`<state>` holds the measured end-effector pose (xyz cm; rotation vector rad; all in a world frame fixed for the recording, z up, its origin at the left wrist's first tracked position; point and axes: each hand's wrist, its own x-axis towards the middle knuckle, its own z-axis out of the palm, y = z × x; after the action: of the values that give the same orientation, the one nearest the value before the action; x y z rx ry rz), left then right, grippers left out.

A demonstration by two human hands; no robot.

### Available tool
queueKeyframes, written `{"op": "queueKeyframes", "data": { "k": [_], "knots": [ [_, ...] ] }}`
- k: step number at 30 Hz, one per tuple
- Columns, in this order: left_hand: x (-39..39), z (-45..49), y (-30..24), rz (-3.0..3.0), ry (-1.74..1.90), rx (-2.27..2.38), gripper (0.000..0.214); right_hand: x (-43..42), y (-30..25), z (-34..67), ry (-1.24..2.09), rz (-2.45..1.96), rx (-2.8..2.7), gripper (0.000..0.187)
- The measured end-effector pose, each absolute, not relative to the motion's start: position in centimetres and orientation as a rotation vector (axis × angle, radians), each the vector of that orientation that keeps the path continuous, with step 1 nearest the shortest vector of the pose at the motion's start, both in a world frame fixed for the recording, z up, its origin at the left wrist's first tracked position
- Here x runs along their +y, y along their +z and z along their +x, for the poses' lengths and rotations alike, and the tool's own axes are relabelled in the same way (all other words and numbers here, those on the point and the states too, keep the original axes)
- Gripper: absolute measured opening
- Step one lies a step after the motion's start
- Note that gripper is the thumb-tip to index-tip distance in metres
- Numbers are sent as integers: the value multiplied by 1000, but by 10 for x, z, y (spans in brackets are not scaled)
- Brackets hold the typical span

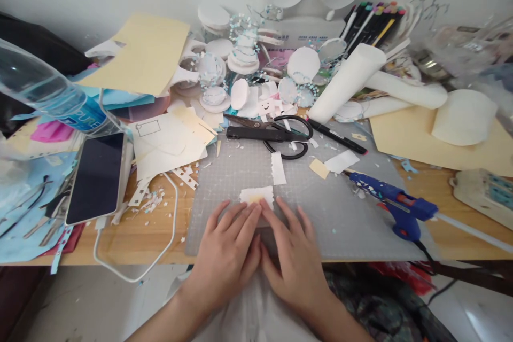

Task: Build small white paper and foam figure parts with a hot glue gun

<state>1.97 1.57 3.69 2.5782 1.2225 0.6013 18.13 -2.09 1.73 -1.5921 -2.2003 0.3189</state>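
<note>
A small white paper piece with scalloped edges (245,193) lies on the grey cutting mat (224,171), with a yellow patch at its middle. My left hand (228,246) rests on its lower left part, fingers stretched out. From the other side my right hand (294,254) touches the same piece with its index fingertip, the other fingers spread on the mat. Both thumbs lie close together nearer to me. My fingers cover the piece's lower edge. Just beyond it is a white paper strip (279,169).
Scissors (256,122) and a black cutter (248,133) lie beyond the strip. A blue glue gun (385,192) is on the right, a black pen (339,137) behind it. At left are a phone (97,176), its white cable (175,208) and a bottle (44,85). Paper rolls (348,83) stand behind.
</note>
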Motion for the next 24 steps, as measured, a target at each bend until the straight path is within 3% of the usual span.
{"op": "queueKeyframes", "data": {
  "k": [2, 5, 8, 11, 14, 19, 24],
  "knots": [
    [17, 22, 39, 2584, 569, 1231, 40, -22, 18, 184, 402, -1553, -2120, 52],
    [20, 24, 42, 2597, 540, 1229, 34, -27, 15, 200, 446, -1493, -1747, 33],
    [24, 24, 42, 2598, 526, 1233, 31, -34, 7, 235, 70, -1541, -1298, 19],
    [27, 23, 42, 2612, 517, 1224, 29, -39, -3, 284, -375, -1550, -1113, 35],
    [29, 22, 42, 2622, 529, 1205, 28, -39, -7, 327, -486, -1832, -1098, 57],
    [29, 19, 41, 2592, 536, 1181, 30, -24, 5, 347, -399, -2228, -1484, 31],
    [30, 18, 37, 2538, 541, 1160, 30, -13, 15, 342, -496, -2235, -1610, 43]
  ]
}}
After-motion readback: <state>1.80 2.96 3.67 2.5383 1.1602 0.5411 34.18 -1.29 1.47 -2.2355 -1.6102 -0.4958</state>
